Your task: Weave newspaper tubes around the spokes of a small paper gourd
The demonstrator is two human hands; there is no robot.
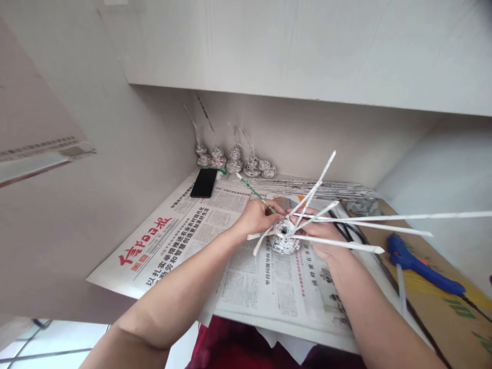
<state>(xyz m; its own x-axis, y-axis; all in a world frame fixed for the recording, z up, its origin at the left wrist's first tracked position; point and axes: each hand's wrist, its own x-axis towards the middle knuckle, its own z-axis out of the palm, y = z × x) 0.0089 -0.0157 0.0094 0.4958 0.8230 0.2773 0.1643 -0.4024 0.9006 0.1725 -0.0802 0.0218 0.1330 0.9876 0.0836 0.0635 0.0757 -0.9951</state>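
Note:
A small round piece woven from rolled newspaper tubes (285, 246) is held between my two hands over the newspaper. Its top has a small dark opening, and several long paper tubes (348, 246) fan out from it, mostly to the right. My left hand (258, 218) grips its left and far side with bent fingers. A green-and-white tube (251, 189) sticks out beyond those fingers toward the back left. My right hand (319, 233) is closed around the right side, its fingers partly hidden behind the tubes.
Several gourd-shaped woven pieces (234, 161) stand along the back wall. A black phone (203, 183) lies on the newspaper (180, 241). Loose paper tubes (326, 188) lie at the back. A blue glue gun (423, 266) rests on cardboard at the right, with a cord.

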